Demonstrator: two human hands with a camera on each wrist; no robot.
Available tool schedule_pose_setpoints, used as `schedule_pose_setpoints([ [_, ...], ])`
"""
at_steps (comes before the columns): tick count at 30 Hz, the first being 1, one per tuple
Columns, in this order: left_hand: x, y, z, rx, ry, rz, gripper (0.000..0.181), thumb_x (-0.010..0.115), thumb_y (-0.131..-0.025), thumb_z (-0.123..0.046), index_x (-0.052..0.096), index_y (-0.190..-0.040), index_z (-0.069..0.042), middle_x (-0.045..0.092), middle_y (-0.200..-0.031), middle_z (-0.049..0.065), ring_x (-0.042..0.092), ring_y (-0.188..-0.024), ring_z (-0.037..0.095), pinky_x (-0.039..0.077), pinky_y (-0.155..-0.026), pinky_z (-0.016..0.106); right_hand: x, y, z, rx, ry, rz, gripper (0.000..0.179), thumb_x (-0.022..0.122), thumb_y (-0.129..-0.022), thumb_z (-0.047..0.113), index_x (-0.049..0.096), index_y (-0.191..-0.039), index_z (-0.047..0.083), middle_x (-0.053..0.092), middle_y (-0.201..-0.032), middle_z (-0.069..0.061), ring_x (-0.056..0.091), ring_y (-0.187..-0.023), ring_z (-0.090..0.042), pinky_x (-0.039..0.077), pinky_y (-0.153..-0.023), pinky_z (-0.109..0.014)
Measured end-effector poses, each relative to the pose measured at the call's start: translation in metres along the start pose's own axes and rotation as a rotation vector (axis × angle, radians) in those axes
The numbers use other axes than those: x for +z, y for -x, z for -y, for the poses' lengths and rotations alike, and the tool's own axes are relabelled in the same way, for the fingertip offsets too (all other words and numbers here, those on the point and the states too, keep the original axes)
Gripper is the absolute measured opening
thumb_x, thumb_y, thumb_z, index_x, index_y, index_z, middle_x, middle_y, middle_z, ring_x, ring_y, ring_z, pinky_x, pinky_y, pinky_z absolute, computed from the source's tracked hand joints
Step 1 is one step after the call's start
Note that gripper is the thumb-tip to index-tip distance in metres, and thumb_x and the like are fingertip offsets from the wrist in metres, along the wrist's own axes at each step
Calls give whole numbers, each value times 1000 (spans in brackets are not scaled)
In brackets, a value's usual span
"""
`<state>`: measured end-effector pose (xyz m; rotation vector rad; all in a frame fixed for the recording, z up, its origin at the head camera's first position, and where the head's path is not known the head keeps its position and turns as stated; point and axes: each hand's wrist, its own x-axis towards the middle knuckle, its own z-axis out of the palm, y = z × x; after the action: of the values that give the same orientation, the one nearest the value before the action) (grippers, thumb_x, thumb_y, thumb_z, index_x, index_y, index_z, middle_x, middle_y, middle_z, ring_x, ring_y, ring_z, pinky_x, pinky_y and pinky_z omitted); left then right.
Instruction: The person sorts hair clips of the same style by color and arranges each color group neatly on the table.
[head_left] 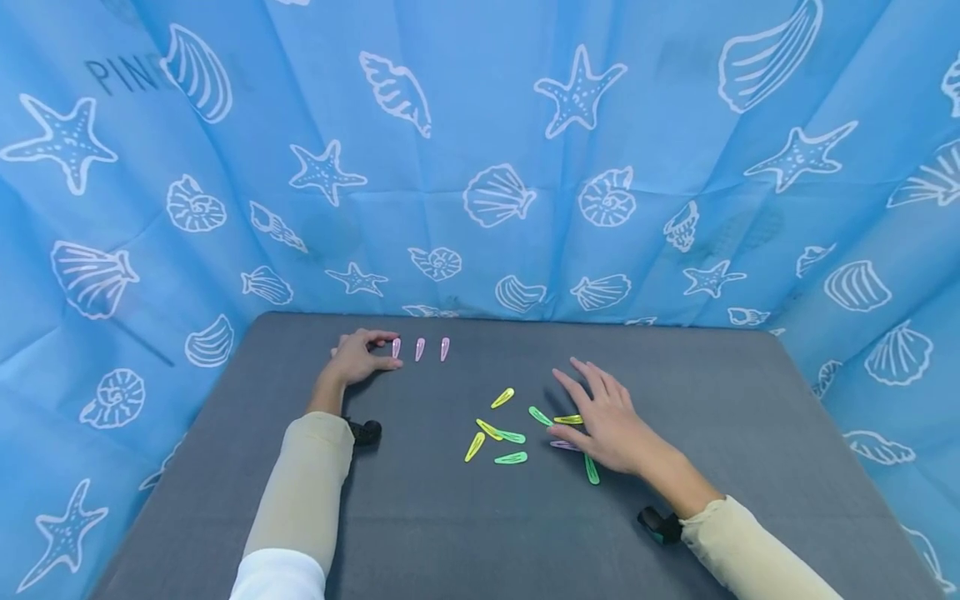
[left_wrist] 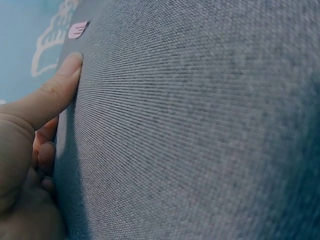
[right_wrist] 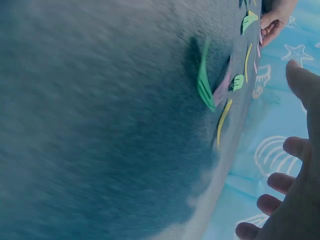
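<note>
I pinched a pink clip (head_left: 397,349) end to end between the thumb and forefinger of my left hand (head_left: 354,358), near the table's (head_left: 420,533) far edge. Two matching clips (head_left: 420,349) lay in a row at its three o'clock. Toward four o'clock were five yellow and green clips (head_left: 512,457). Farther right, my right hand (head_left: 611,421), fingers released and spread, was over a purple clip (head_left: 562,446) and its neighbours. At twelve hung a blue curtain (head_left: 457,108).

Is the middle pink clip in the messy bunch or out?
Out: the middle pink clip lies between two pink clips, apart from the bunch.
</note>
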<state>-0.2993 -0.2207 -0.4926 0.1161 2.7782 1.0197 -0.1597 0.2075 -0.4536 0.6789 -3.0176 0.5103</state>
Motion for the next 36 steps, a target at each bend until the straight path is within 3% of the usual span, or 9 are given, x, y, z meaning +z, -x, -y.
schedule_pose_setpoints([
  [7,0,-2,1,-9,-16,4,62,81,-86,-43,60,-142,-25,54,-136,11,34,-132,38,23,-104,57,4,12,-2,15,-17,-13,80,77,-89,43,42,-155,13,40,-150,-20,40,-131,-39,36,-98,-54],
  [11,-1,-2,1,-18,-11,-4,63,82,-85,-43,61,-142,-25,54,-137,11,34,-132,38,24,-104,56,4,13,-2,-7,-32,-36,61,81,-87,36,58,-138,10,50,-131,-15,45,-111,-29,34,-88,-43],
  [15,-2,-2,1,-23,-11,1,63,82,-85,-42,61,-142,-25,53,-138,11,34,-133,38,24,-103,56,5,15,-1,-17,-58,7,38,80,-88,31,66,-119,12,53,-114,-7,42,-98,-20,32,-83,-37],
  [23,0,0,0,-12,-13,-8,62,81,-86,-41,60,-143,-24,54,-138,12,34,-134,38,24,-104,58,10,16,-2,-46,-74,13,13,77,-91,21,69,-100,16,54,-95,1,39,-87,-12,35,-76,-28],
  [30,0,1,-1,-12,-14,-5,62,81,-87,-41,60,-143,-23,53,-139,13,34,-133,38,25,-103,57,10,15,-1,-94,-124,46,15,75,-92,13,63,-86,20,49,-87,6,39,-78,-6,37,-71,-23],
  [36,0,1,-1,-15,-4,-7,62,81,-87,-41,60,-142,-24,53,-139,12,33,-134,38,24,-104,58,11,12,0,-127,-219,-55,13,76,-90,8,67,-88,17,61,-87,8,51,-76,1,48,-68,-21],
])
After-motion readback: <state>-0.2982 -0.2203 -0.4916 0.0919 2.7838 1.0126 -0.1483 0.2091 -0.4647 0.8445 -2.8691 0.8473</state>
